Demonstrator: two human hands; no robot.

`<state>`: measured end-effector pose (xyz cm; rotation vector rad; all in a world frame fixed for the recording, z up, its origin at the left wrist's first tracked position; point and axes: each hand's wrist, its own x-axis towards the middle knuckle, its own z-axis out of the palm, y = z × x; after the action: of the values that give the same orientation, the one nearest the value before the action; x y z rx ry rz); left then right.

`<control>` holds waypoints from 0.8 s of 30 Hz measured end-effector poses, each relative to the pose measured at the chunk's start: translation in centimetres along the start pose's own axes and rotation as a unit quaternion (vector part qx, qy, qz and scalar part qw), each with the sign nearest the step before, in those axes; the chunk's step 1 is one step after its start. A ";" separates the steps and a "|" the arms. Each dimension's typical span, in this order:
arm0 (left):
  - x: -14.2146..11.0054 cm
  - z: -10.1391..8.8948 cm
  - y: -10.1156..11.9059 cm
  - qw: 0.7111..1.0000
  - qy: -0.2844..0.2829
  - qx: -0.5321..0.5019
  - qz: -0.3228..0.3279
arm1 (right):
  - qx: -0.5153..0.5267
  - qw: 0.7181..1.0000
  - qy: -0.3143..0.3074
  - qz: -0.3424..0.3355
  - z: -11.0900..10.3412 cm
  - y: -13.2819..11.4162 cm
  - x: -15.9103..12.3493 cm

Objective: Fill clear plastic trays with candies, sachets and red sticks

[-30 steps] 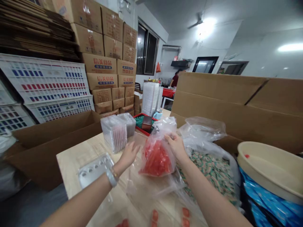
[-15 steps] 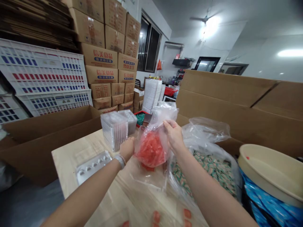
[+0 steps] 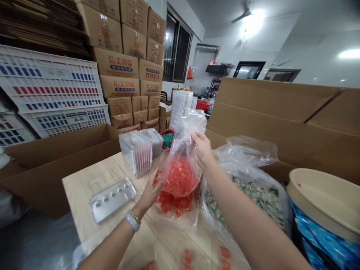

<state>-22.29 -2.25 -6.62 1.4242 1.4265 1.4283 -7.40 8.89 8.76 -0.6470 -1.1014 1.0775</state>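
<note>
Clear bag of red pieces upright mid-frame, neck toward the top, right hand pinching its side, left hand spread.

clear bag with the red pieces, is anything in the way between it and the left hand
Nothing visible stands between the left hand and the clear bag; the open hand is right beside it. The stacked clear trays are beyond the hand, off that short path. The right hand grips the bag higher up.

cream tub cut off; nearest red pieces blurred.
</note>
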 end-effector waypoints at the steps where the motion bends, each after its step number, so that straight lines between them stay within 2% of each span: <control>1: 0.1 0.3 0.0 1.000 0.013 0.007 0.009 | 0.012 1.000 0.001 0.002 0.3 0.3 0.3; 4: 1.2 0.7 0.2 0.997 0.043 0.037 0.046 | -0.001 1.000 0.003 -0.019 0.8 1.1 1.3; 6: 1.7 0.7 0.1 0.998 0.023 0.034 0.043 | -0.059 0.997 0.008 -0.039 0.7 1.8 1.9; 9: 1.8 0.7 -0.2 1.000 -0.013 0.001 0.001 | -0.125 0.991 -0.002 -0.042 0.3 2.4 2.2; 11: 1.5 0.6 -0.2 1.000 0.006 -0.022 -0.015 | -0.132 0.990 -0.014 -0.044 0.1 2.5 2.1; 13: 1.2 0.6 0.1 0.999 0.032 -0.024 0.000 | -0.140 0.989 -0.019 -0.052 -0.3 2.1 2.0; 17: 1.2 0.6 1.9 0.995 0.065 0.021 0.073 | -0.161 0.985 -0.031 -0.046 -1.3 0.9 2.2; 19: 1.7 0.7 3.1 0.993 0.075 0.029 0.090 | -0.163 0.985 -0.016 -0.049 -2.0 0.3 2.7; 22: 3.0 0.7 4.8 0.996 0.060 0.038 0.056 | -0.171 0.984 0.025 -0.040 -2.8 -0.4 3.7; 24: 3.7 0.5 5.7 0.997 0.052 0.049 0.036 | -0.177 0.984 0.026 -0.022 -3.3 -0.7 4.4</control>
<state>-21.14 0.34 -0.42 1.4955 1.5437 1.5157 -3.83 12.95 9.88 -0.9217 -1.2678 0.8266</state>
